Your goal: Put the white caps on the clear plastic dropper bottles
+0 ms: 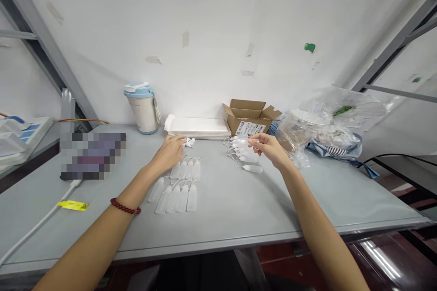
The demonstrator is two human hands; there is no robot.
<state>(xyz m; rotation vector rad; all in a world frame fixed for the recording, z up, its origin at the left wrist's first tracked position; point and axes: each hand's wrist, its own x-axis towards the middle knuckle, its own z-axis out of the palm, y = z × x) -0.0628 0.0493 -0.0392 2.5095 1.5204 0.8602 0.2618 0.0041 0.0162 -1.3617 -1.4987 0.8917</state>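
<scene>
My right hand [268, 146]: thumb and forefinger close together at the near-right edge of a heap of translucent tags [243, 146], white strings trailing left; can't tell if a tag is pinched. One loose tag [253, 169] lies just nearer me, apart from my fingers.

My left hand [170, 151]: fingers bent and held together, tips by white scraps [190, 142]; can't tell if it grips anything. Dark red bracelet [125, 207] on that forearm. Just below this hand, more tags laid in two rows, strings at the far end: upper row [186, 170], lower row [174, 199], leftmost tag in the lower one tilted.

Farther out, along the wall side of the desk [225, 218]: lidded cup [143, 113], stack of white trays [200, 126], open cardboard box [247, 123], clear plastic bags [303, 129] at right. Left side: pixelated dark device [94, 154], white cable [37, 225], yellow label [73, 205] on the cable.
</scene>
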